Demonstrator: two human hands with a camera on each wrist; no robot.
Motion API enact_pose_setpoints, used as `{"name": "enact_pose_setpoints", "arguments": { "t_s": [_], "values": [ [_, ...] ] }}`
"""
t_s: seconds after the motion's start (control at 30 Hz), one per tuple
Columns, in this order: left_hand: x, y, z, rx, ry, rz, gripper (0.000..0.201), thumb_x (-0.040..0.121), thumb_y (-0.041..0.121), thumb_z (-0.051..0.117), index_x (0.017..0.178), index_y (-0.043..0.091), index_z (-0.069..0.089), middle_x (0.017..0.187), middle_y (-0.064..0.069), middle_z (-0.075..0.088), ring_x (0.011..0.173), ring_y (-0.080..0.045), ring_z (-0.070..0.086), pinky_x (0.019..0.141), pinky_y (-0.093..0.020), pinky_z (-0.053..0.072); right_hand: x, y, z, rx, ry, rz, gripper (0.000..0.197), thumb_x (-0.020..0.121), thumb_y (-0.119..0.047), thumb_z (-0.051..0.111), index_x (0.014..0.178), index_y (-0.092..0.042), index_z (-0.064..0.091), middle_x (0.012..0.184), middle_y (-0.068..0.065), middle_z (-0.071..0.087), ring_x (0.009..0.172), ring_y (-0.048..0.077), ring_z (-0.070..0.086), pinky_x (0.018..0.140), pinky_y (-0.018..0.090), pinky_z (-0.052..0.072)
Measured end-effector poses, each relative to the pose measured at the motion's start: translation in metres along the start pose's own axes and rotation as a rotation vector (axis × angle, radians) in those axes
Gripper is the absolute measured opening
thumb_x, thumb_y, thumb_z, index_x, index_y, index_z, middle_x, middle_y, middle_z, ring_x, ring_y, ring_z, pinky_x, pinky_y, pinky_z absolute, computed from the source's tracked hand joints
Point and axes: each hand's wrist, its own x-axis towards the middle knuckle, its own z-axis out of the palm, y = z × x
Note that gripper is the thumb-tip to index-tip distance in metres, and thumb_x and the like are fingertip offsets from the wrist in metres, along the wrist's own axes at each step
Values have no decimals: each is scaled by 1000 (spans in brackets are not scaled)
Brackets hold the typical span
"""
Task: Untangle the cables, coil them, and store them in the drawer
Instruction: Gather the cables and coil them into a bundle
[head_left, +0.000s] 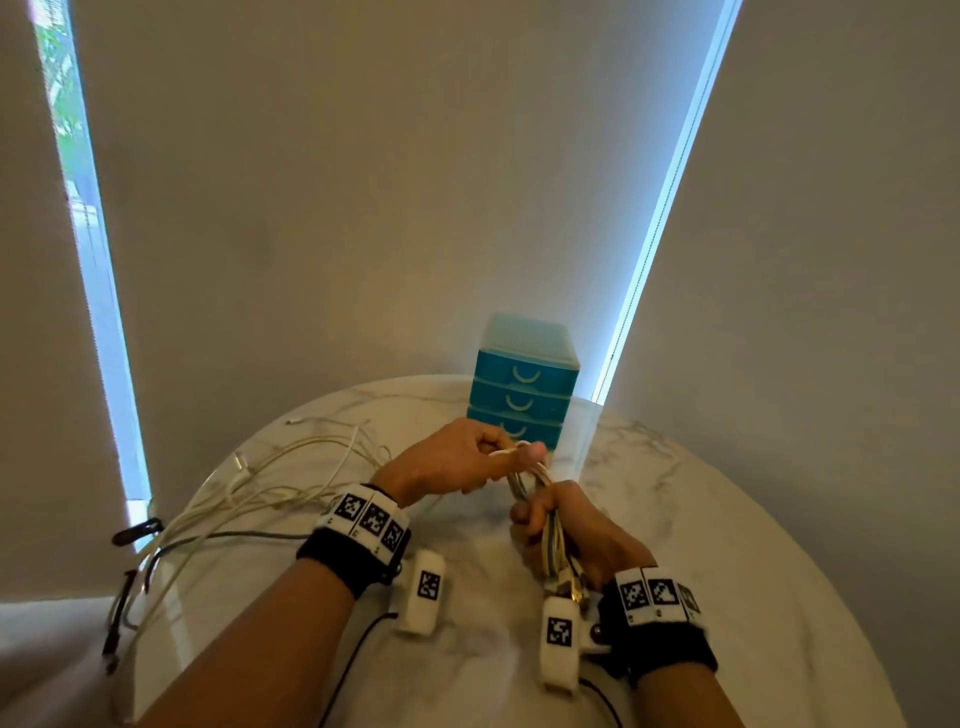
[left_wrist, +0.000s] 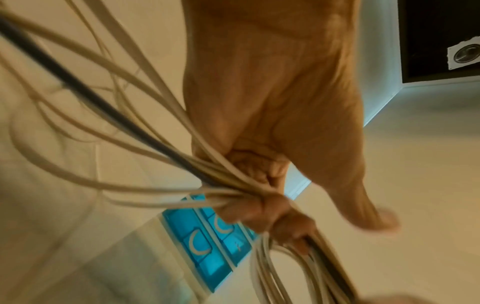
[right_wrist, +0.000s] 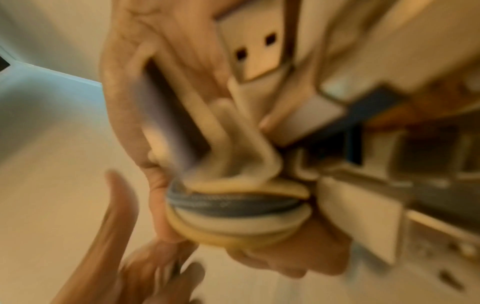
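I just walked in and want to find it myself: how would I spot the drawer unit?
Look to the far edge of the round marble table, against the wall. There stands the drawer unit: a small blue stack of drawers with pale curved handles, the only coloured thing among pale cables.

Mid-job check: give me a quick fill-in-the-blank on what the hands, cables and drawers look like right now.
1. The right hand grips a coiled bundle of cables, while the ____ hand pinches its upper loop.
2. The drawer unit behind the hands is coloured ____.
3. All three of its drawers are ____.
4. The loose cables trail across the table on the person's ____ side.

Missing words: left; blue; closed; left
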Motion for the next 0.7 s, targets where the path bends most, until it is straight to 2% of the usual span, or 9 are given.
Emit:
{"name": "enact_pose_setpoints", "arguments": {
  "t_s": [0.07,0.17,0.3,0.37,0.43,0.47,0.53,0.63,0.7],
  "values": [
    [-3,-1,-1,15,-75,4,43,93,62,73,101,19,74,77,6,70,62,-6,58,59,-20,49,-4,-4,-16,81,29,-15,18,62,-5,47,67,-20,38,60,1,33,41,16,29,39,20,30],
    [-3,-1,-1,159,-152,-43,49,101,66,55,99,20,71,74,5,64,65,-11,56,65,-24,50,-6,-3,-20,188,55,-12,17,67,-7,45,68,-20,35,59,0,31,38,15,28,36,19,29],
    [0,7,3,284,-75,45,53,112,56,38,97,16,68,85,4,62,75,-9,54,73,-25,47,-8,10,-8,116,-31,83,20,74,-18,55,71,-23,36,67,0,29,49,14,22,42,22,23],
    [5,8,9,328,-36,124,60,111,60,35,104,14,72,92,2,70,82,-10,62,81,-29,52,-14,13,-5,141,-128,131,21,85,-26,56,70,-20,43,64,-2,33,50,12,20,45,21,19],
    [9,8,17,361,2,161,64,109,66,34,105,17,74,97,1,74,90,-14,68,87,-35,57,-18,14,-7,192,-196,138,36,94,-43,55,70,-17,46,60,-1,39,44,12,29,41,20,26],
    [10,7,20,368,23,162,62,109,65,35,102,17,74,95,2,74,89,-13,69,86,-34,57,-20,14,-8,208,-211,136,46,96,-53,53,69,-17,47,59,-1,41,42,12,33,40,20,30],
    [9,7,23,361,48,135,51,111,59,39,92,24,72,87,8,71,82,-3,65,77,-25,51,-23,13,-10,205,-212,127,60,96,-69,48,68,-16,48,58,0,44,41,12,39,39,21,35],
    [6,10,24,353,54,69,47,109,62,38,85,37,70,84,19,67,76,10,61,72,-17,43,-24,12,-9,183,-195,96,71,94,-82,43,67,-17,47,57,0,46,41,12,42,39,22,38],
    [7,8,24,369,76,20,50,107,67,37,81,38,69,82,19,67,75,4,61,71,-20,44,-25,11,-6,165,-182,66,75,91,-88,42,66,-18,45,57,0,46,41,12,41,39,22,38]
  ]
}}
